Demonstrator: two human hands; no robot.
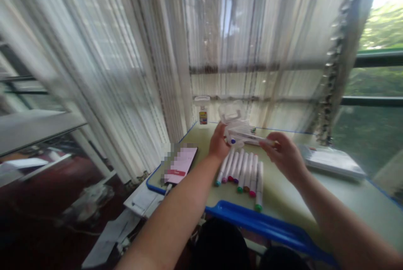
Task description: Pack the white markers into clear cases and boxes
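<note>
Hands reach forward, left gripping clear case, right pinching marker.

Left hand holds a clear case, right hand a white marker; more markers lie on the bench

Phone left of markers on table

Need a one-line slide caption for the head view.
Left hand holding a clear plastic case, right hand a white marker, near a row of markers.
</note>
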